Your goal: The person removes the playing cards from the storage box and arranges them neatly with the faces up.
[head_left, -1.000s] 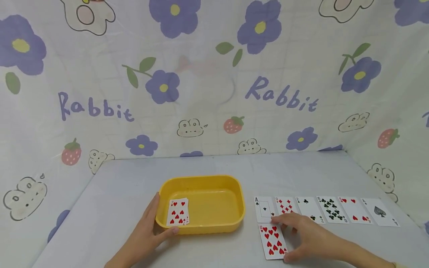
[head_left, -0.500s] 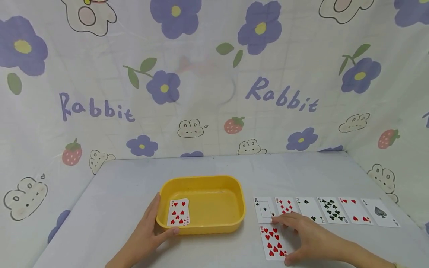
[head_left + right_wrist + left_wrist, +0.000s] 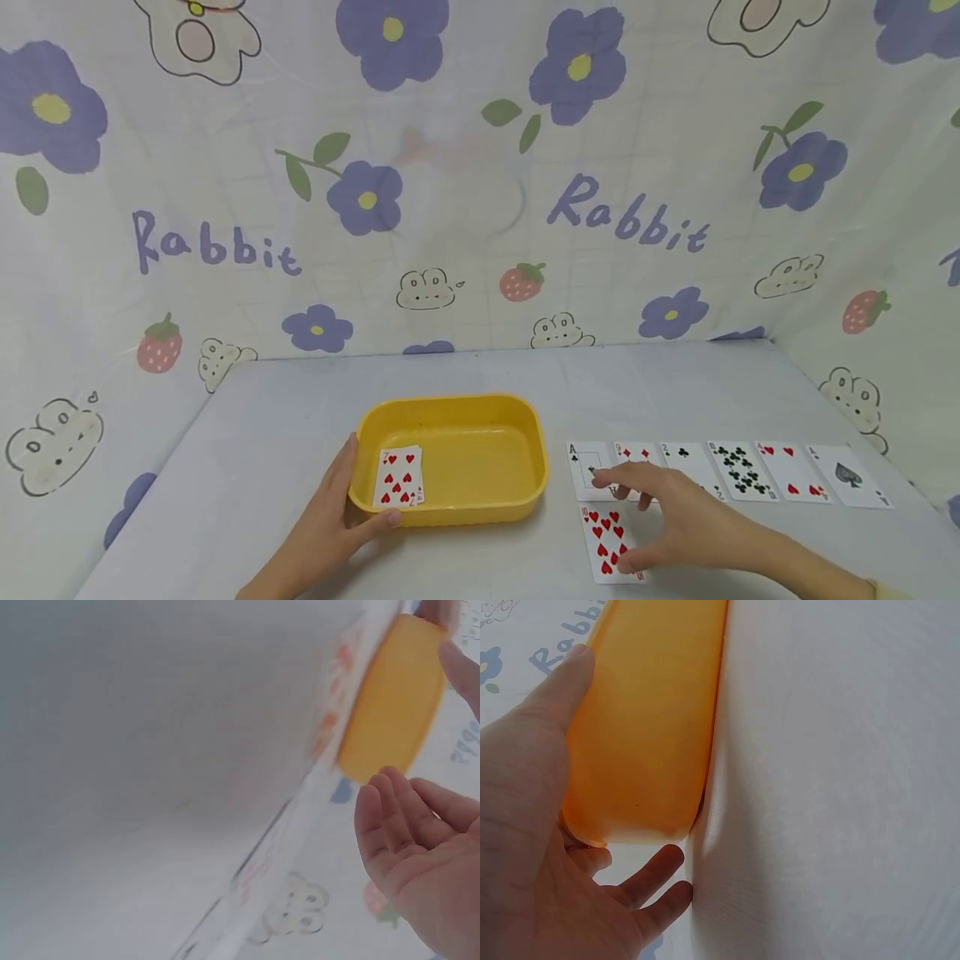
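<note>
A yellow tray [image 3: 480, 512] stands on the table. My left hand [image 3: 326, 510] holds its near left corner, thumb [image 3: 568, 679] at the front rim and fingers round the end. Inside lies a small pile of playing cards topped by the seven of hearts [image 3: 396, 479]. Right of the tray, my right hand [image 3: 678, 518] hovers with loosely bent fingers [image 3: 396, 810] and nothing between them. Below its thumb the ten of hearts [image 3: 600, 543] lies face up, partly covered in the head view. The index finger overlaps the ace of clubs [image 3: 580, 490].
A row of face-up cards runs rightward from the ace: nine of diamonds [image 3: 626, 452], two of clubs [image 3: 678, 460], another club card [image 3: 741, 475], four of hearts [image 3: 795, 475] and ace of spades [image 3: 849, 475]. A patterned cloth [image 3: 465, 217] backs the table [image 3: 300, 408].
My right hand has come away from the ten of hearts' right edge, rising slightly and shifting left over it. The card lies in nearly the same spot. My left hand stays on the tray.
</note>
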`<state>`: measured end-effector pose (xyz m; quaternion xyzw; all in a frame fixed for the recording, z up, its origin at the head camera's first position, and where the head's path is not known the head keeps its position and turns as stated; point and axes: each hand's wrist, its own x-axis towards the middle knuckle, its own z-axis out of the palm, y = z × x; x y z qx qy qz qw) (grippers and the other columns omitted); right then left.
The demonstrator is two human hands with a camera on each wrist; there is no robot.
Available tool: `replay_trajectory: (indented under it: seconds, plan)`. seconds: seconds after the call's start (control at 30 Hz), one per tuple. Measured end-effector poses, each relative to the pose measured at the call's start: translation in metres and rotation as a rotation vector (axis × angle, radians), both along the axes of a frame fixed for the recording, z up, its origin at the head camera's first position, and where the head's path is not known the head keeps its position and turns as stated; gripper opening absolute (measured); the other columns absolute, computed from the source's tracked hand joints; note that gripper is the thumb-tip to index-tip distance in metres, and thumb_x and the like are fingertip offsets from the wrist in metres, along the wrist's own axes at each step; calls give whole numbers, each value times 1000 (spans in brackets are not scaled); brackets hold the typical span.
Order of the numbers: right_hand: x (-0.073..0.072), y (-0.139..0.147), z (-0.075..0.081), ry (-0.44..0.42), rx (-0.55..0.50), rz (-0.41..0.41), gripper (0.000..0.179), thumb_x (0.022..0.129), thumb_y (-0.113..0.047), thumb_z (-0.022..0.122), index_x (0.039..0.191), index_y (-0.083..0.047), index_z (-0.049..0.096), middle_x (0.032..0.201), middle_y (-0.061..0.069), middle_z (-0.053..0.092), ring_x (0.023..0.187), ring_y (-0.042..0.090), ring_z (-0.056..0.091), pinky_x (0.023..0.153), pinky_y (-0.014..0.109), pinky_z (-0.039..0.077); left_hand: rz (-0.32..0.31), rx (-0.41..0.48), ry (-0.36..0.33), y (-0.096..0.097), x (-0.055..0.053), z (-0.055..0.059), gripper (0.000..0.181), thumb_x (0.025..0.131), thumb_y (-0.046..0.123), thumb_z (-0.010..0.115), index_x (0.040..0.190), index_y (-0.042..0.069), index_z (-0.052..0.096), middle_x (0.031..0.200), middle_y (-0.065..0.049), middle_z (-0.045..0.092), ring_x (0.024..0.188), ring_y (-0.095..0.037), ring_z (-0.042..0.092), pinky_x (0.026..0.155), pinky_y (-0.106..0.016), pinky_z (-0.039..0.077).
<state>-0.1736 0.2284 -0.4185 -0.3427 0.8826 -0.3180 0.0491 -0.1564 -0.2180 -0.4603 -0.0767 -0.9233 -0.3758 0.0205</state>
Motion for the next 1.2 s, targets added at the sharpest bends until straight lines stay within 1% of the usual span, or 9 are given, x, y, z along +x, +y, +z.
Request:
replay_trajectory:
  seconds: [0.13,0.27,0.37,0.5,0.7,0.8,0.93,1.07,1.2]
  plan:
    - [-2,-18,4,27,-109,27,72,73,-39,88,136,-25,56,122,-13,61,98,16,58,77,31,53,2,1,-16,0,0,-1,121,77,66,72,159,15,-1,164,-8,5,147,-29,11,115,-52,17]
    - [-5,-47,12,-9,-183,6,67,75,-43,85,134,-28,57,123,-15,60,99,14,58,80,33,54,7,4,-37,1,0,0,122,76,66,72,159,14,0,164,-7,4,147,-28,11,115,-52,17]
    - [-13,-74,14,-18,-268,10,62,77,-38,85,132,-27,58,121,-13,60,101,15,57,83,33,54,10,4,-45,1,0,1,121,77,65,72,159,15,-1,164,-7,4,147,-28,12,115,-52,17]
    - [-26,-112,8,-52,-354,31,58,81,-27,84,132,-21,59,120,-11,61,103,18,58,86,35,54,7,5,-35,0,0,1,120,77,64,73,159,15,0,164,-8,5,147,-28,12,115,-51,17]
    - [-37,-163,0,-150,-302,93,57,85,-25,80,135,-13,57,127,-7,58,108,25,57,86,33,54,-4,4,-4,-2,-2,-2,120,77,64,73,159,12,2,164,-8,6,147,-29,13,115,-52,17]
    - [-42,-182,0,-201,-266,103,55,86,-26,79,135,-16,58,128,-9,58,108,23,57,85,28,53,-5,1,9,-2,-3,-3,120,77,67,71,159,13,3,164,-8,6,147,-29,13,114,-53,17]
    - [-48,-201,1,-286,-251,75,51,86,-27,78,134,-21,59,124,-14,60,108,18,58,84,24,52,-10,0,36,-3,-4,-3,120,77,68,70,159,11,3,163,-8,7,147,-29,14,114,-53,18]
    - [-56,-215,-1,-307,-240,58,50,86,-24,78,132,-18,61,123,-12,61,108,19,58,83,23,52,-12,2,40,-3,-4,-3,120,77,67,70,159,11,4,163,-8,7,147,-29,13,114,-53,18]
    - [-64,-224,-7,-312,-199,80,43,86,-20,78,125,-11,64,118,-5,64,106,21,58,86,25,50,-15,-1,35,-4,-3,-3,119,77,67,70,159,11,3,164,-7,7,147,-28,13,114,-52,18]
